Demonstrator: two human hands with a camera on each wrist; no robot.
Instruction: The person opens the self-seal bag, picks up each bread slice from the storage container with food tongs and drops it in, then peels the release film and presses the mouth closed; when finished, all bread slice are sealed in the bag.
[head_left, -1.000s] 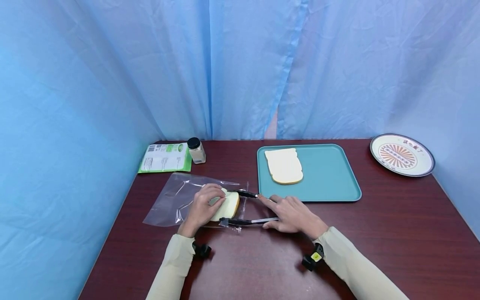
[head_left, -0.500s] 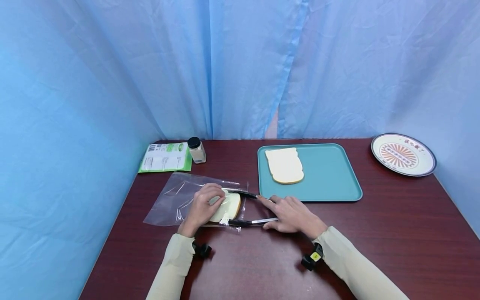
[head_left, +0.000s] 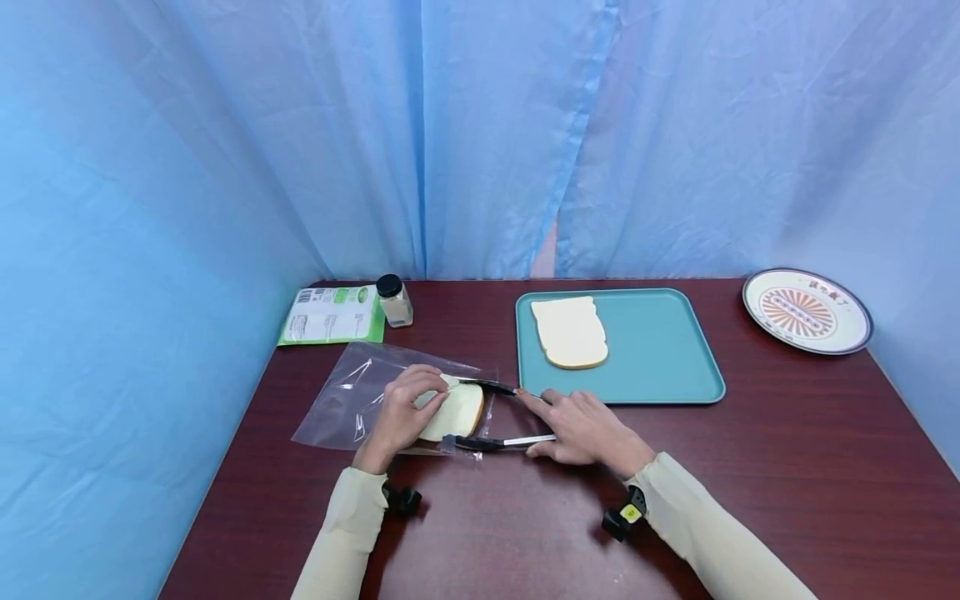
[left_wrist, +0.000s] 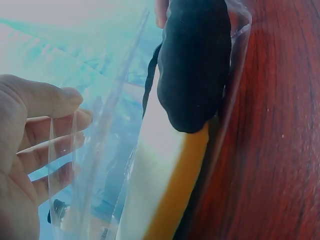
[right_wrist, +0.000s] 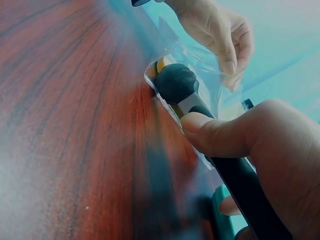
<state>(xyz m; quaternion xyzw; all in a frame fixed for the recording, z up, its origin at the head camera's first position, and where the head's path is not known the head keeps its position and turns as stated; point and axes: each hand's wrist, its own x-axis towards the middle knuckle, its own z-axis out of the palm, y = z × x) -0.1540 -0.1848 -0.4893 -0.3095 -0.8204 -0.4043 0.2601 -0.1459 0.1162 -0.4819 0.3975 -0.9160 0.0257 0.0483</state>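
My left hand (head_left: 401, 412) pinches the upper film of a clear plastic bag (head_left: 341, 400) between thumb and fingertips, as the left wrist view shows. Inside the bag, near its right end, lies a bread slice (head_left: 461, 414) with a yellow-brown crust. A pair of tongs (head_left: 527, 441) with black tips is held in my right hand (head_left: 577, 429), thumb on one arm and index finger along the other. The tongs' arms are spread, and their black tips (left_wrist: 192, 65) reach into the bag at the slice's two sides. My left hand hides part of the slice.
A teal tray (head_left: 660, 350) holds a second bread slice (head_left: 570, 333) behind my right hand. Back left are a green-and-white packet (head_left: 330, 315) and a black-capped jar (head_left: 395, 302). A patterned plate (head_left: 806, 312) is far right; a blue curtain (head_left: 480, 150) borders the table.
The tongs' near tip has drawn slightly right from its place a second ago. The bag and its slice have also shifted a little right. Both hands keep nearly the same place and hold.
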